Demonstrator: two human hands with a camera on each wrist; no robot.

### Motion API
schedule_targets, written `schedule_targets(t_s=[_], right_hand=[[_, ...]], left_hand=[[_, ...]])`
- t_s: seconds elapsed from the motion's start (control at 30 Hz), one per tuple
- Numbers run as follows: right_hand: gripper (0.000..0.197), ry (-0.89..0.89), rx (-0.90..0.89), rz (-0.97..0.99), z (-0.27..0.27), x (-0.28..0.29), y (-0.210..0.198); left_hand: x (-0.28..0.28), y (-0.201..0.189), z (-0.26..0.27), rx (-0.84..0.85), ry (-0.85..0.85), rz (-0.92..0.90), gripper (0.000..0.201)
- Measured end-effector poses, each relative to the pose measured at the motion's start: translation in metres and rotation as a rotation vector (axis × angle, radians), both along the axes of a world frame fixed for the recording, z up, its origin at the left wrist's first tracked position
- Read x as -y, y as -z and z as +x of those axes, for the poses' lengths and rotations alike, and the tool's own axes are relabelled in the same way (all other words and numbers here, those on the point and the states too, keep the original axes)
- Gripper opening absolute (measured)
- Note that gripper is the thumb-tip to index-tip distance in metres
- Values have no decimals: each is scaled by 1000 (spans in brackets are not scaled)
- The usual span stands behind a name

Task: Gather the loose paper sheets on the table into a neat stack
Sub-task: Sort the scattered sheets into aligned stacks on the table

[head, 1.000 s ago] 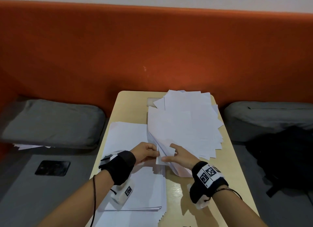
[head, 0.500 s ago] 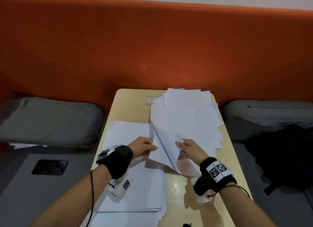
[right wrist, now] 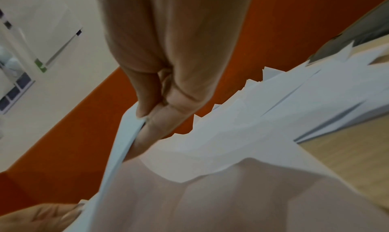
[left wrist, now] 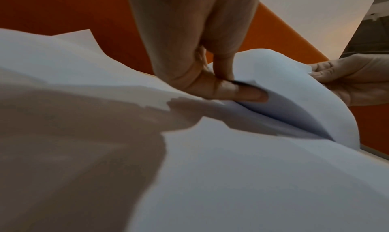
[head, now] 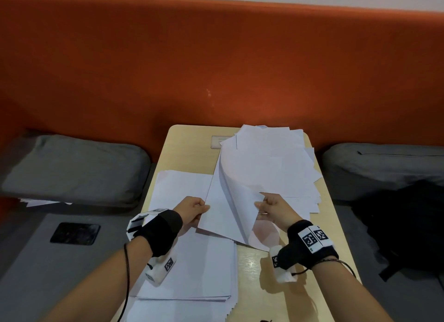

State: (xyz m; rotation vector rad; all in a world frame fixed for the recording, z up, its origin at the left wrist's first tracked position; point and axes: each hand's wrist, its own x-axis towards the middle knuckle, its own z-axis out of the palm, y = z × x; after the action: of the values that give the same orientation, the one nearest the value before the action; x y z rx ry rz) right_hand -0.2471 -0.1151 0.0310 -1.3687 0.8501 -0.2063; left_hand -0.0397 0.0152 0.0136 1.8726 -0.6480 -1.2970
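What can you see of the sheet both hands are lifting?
The lifted sheet is plain white paper, blank on the visible faces, bowed into a curl with its right side arched up. The left hand pinches its left edge between thumb and forefinger; the right hand has a grip on its raised right corner. It hangs over the messy pile, its near edge overlapping the neat stack.

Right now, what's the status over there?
Left hand and right hand both pinch one curled sheet. Messy pile behind, neat stack below. Nothing blocking.
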Motion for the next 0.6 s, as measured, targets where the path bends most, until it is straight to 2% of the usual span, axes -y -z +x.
schedule_targets(t_s=[0.07,0.2,0.27,0.33,0.4,0.47,0.5,0.57,0.6], right_hand=[[24,-13,6,-13,2,-2,-3],[37,0,-27,-66,11,-8,-4],[41,-15,-53,-95,19,-14,1],[38,-169,-132,-183,27,-22,8],[28,-413,-239,-264,32,-32,11],[36,-613,-321,-325,33,-37,16],[37,-681,-338,-324,32,-38,18],[38,-717,-348,-287,28,-37,23],[36,-659,-339,-273,26,-36,24]], left_hand=[[1,0,-2,0,-14,-14,32],[2,-4,-2,-107,-40,-50,22],[5,-5,-3,-89,-45,-25,23],[10,-6,-5,-84,-95,12,33],[13,-5,-6,-151,-153,29,46],[15,-5,-6,-224,-136,67,47],[17,-3,-6,-204,-103,79,40],[20,-5,-8,-58,28,85,22],[22,-5,-8,27,88,77,28]])
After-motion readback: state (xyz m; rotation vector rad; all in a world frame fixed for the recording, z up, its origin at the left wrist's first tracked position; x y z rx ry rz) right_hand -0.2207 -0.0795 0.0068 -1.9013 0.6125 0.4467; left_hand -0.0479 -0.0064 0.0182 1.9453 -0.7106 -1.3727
